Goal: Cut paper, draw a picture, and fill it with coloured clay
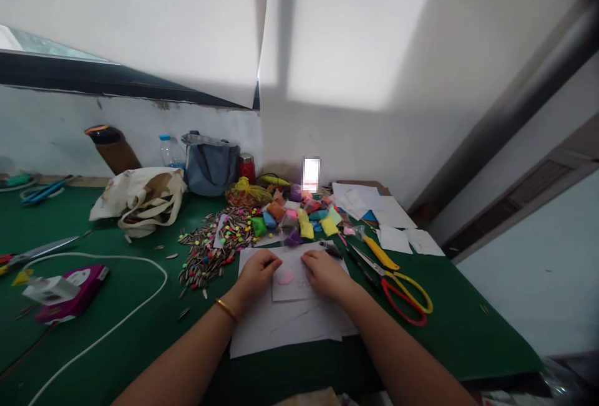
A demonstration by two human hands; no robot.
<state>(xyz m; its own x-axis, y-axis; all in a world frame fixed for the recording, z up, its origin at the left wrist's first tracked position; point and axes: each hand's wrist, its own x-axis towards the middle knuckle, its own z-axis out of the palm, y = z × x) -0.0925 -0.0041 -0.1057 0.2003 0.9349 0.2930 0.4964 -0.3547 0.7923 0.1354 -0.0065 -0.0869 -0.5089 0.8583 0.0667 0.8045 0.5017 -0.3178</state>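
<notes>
1. Green desk (472,325), its far edge against a pale wall (365,144); white sheets (262,338) lie by the middle of the near edge.
2. On them sits a small paper (290,295), bearing faint lines and a pink piece (285,277) on its left half.
3. Left hand (255,274), with a gold bangle (226,308) on the wrist: thumb and forefinger meet at the small paper's left side, just above the pink piece; whether they pinch anything I cannot tell.
4. Right hand (327,274): fingers bent and close together over the small paper's right side; any grip is hidden.
5. Left of the sheets spreads a heap of seeds (203,265) mixed with bright beads (228,260).
6. Beyond the sheets, toward the far edge, coloured packets (306,229) are piled before a phone (311,174), its screen blurred.
7. Toward the right edge lie scissors (406,312), handles red and yellow, and beside them a yellow cutter (380,252).
8. Near the left edge, a white adapter (51,290) rests on a purple box (88,287).
</notes>
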